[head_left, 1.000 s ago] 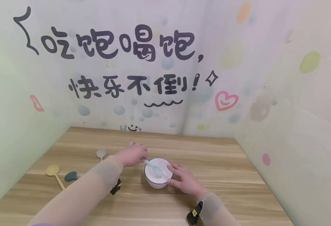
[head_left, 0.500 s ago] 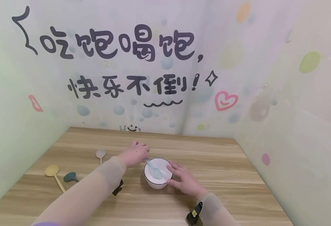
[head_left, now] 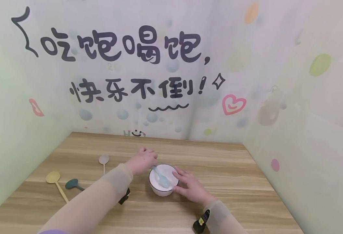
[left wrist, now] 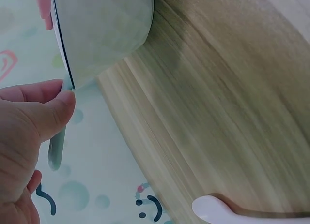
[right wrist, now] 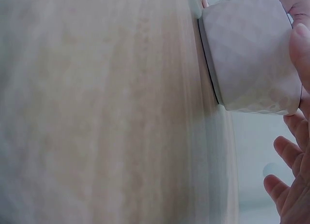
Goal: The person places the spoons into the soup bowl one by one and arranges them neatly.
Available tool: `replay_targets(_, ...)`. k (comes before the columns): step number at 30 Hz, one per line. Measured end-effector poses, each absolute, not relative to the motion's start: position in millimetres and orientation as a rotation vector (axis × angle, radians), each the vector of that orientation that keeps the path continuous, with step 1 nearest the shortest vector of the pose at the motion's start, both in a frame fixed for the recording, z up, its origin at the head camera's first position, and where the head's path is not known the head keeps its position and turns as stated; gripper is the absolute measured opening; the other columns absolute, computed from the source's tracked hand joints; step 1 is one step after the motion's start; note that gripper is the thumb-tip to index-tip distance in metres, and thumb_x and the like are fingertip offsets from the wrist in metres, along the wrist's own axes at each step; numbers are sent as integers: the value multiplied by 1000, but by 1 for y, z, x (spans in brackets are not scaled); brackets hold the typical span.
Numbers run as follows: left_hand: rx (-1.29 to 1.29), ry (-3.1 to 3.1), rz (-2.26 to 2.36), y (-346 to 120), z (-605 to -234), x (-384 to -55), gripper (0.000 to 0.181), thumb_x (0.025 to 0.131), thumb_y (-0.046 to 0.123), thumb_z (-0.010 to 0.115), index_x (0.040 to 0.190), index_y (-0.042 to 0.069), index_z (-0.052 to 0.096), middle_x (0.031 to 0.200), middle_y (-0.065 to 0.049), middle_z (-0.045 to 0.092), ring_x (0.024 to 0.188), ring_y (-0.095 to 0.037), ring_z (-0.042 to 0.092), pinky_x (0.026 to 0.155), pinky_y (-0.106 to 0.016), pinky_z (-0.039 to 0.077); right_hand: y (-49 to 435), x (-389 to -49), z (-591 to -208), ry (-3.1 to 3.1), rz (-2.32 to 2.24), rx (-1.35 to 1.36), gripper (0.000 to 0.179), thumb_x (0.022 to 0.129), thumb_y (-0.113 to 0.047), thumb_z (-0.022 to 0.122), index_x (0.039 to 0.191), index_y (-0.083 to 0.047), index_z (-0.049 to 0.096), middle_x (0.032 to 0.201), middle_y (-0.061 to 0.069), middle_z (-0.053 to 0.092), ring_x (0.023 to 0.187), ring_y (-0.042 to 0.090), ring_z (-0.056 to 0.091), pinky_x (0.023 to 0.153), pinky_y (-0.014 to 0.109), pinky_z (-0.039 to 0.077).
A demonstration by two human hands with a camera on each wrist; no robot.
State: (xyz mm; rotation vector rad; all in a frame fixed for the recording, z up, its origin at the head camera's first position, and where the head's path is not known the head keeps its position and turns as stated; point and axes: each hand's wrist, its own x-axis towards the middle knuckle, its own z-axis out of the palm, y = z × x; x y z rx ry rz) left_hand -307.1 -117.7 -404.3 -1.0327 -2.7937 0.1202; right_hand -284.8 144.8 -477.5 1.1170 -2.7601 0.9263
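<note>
The bowl (head_left: 161, 192) stands upright around the middle of the tabletop (head_left: 235, 198), between its left and right edges, and the blue spoon (head_left: 164, 182) slants down into it over the rim. The left hand (head_left: 142, 161) pinches the spoon's handle between thumb and forefinger just beside the rim; the handle's end pokes out past the pinch, away from the bowl, while the head lies inside, well beyond the fingertips. Whether it touches the bottom I cannot tell. The right hand (head_left: 192, 187) holds the bowl on the side toward the tabletop's right edge, thumb and forefinger set apart at the rim with the wall between them, the other fingers spread. Near the left edge lies the yellow spoon (head_left: 53, 177), with the teal spoon (head_left: 72, 184) beside it and the pale spoon (head_left: 104, 159) farther toward the back edge; the left sleeve (head_left: 98, 195) hides part of each handle.
</note>
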Motion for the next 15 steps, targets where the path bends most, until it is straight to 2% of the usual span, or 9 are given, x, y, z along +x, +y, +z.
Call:
replay_targets(8,-999,-2754,175,-113,-409,-307,18,89,11,67,101,22,73,105,1,62,109,-22,51,99,-51,33,145,-285,-478,-2744,907,1132,61,90,-38,65,141,-8,48,153,10,34,137,40,32,107,57,25)
replay_targets(15,-975,-2713,52,-114,-412,-307,14,88,10,67,97,19,73,105,-1,62,108,-23,52,96,-50,35,145,-284,-477,-2744,902,1127,62,90,-39,65,141,-7,48,153,10,34,137,40,32,107,57,25)
